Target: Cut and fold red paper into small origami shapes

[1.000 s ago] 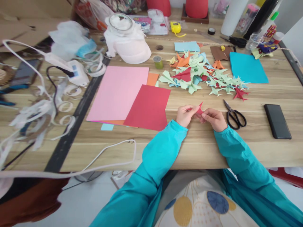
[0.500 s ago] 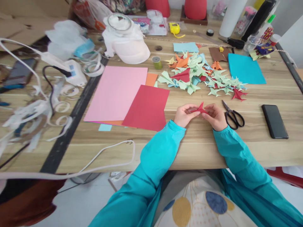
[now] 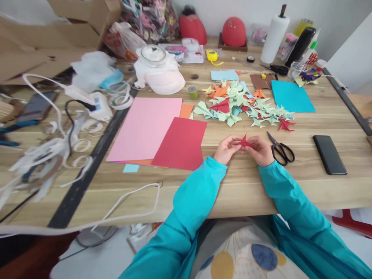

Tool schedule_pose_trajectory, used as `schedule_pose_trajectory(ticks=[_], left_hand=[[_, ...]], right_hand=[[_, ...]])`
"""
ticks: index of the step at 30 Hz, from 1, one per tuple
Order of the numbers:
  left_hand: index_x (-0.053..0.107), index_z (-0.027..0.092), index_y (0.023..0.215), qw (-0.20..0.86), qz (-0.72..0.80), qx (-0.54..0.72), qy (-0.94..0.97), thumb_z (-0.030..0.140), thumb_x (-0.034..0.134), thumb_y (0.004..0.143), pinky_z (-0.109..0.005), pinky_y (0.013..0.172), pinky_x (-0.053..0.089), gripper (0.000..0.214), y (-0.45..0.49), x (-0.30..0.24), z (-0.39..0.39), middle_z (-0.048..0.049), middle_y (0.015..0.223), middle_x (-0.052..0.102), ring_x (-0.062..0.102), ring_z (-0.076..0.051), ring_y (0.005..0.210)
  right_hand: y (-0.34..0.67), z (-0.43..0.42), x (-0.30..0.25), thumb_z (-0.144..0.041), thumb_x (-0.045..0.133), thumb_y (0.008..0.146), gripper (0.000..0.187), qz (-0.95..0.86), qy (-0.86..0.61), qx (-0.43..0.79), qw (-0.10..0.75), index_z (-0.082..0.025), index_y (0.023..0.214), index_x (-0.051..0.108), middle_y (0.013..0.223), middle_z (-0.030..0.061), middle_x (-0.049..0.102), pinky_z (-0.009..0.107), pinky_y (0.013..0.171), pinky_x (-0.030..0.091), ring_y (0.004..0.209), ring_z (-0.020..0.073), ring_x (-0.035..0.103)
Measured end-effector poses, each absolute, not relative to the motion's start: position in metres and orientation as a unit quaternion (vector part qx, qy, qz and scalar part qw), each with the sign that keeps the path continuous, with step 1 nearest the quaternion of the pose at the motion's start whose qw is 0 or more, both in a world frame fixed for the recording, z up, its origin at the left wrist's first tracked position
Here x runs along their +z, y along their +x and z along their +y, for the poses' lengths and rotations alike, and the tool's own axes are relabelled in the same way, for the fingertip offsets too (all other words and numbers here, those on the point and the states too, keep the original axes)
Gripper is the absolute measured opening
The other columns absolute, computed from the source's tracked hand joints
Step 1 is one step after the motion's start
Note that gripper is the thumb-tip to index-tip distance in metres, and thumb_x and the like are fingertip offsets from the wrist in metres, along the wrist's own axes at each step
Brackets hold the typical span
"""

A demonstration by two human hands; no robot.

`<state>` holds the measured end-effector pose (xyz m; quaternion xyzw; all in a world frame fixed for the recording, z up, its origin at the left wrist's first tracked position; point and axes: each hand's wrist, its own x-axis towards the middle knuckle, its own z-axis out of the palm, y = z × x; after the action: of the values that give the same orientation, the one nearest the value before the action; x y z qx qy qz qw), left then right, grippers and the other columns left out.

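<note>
Above the near part of the wooden counter [image 3: 244, 193], a small red folded-paper piece [image 3: 244, 142] with pointed tips is held between the person's two hands, one tip sticking up. The left hand [image 3: 226, 149] pinches its left side between thumb and fingers, and the right hand [image 3: 262, 150] grips the other side in the same way. Just beside the right hand lie black-handled scissors [image 3: 280, 149], their blades pointing away from the person; farther right, a dark smartphone [image 3: 329, 155] lies flat. To the left of the hands, a red paper sheet [image 3: 180, 143] overlaps the lower right part of a larger pink paper sheet [image 3: 148, 124], with orange paper [image 3: 186, 111] showing from beneath. Beyond the hands spreads a heap of folded paper figures [image 3: 238, 99], mostly pale green, mixed with red, orange and light blue ones. A greenish spool [image 3: 192, 92] stands to the left of this heap, and bright blue paper [image 3: 292, 97] lies at its right.
</note>
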<state>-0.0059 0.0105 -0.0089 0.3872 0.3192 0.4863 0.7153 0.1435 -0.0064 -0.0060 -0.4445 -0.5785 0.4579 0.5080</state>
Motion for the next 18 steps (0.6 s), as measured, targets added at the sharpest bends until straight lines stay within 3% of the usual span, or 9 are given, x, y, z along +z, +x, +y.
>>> schedule_pose_trajectory(ticks=[6, 13, 18], left_hand=[[0.063, 0.012, 0.079, 0.7, 0.346, 0.482, 0.397, 0.026, 0.08, 0.049, -0.036, 0.075, 0.053, 0.037, -0.006, -0.012, 0.012, -0.0029, 0.073, 0.068, 0.065, -0.017, 0.069], [0.067, 0.013, 0.079, 0.638, 0.376, 0.519, 0.427, 0.022, 0.08, 0.047, -0.035, 0.078, 0.051, 0.036, -0.002, -0.013, 0.019, -0.0054, 0.077, 0.07, 0.065, -0.017, 0.073], [0.07, 0.014, 0.067, 0.587, 0.376, 0.537, 0.474, 0.023, 0.075, 0.055, -0.035, 0.079, 0.051, 0.016, -0.005, -0.012, 0.03, -0.0084, 0.09, 0.068, 0.063, -0.02, 0.085]], right_hand=[[0.141, -0.004, -0.014, -0.039, 0.069, 0.07, 0.026, -0.584, -0.435, 0.463, 0.506, -0.02, 0.085, 0.06, 0.084, 0.0043, 0.064, 0.036, 0.075, 0.053, 0.079, 0.0179, 0.063], [0.136, 0.005, -0.016, -0.038, 0.07, 0.067, 0.027, -0.558, -0.431, 0.44, 0.556, -0.02, 0.083, 0.058, 0.081, 0.0027, 0.063, 0.033, 0.068, 0.053, 0.073, 0.0163, 0.062], [0.133, 0.016, -0.014, -0.031, 0.064, 0.071, 0.027, -0.614, -0.459, 0.345, 0.541, -0.021, 0.095, 0.057, 0.087, 0.0044, 0.064, 0.029, 0.062, 0.052, 0.073, 0.0155, 0.061]])
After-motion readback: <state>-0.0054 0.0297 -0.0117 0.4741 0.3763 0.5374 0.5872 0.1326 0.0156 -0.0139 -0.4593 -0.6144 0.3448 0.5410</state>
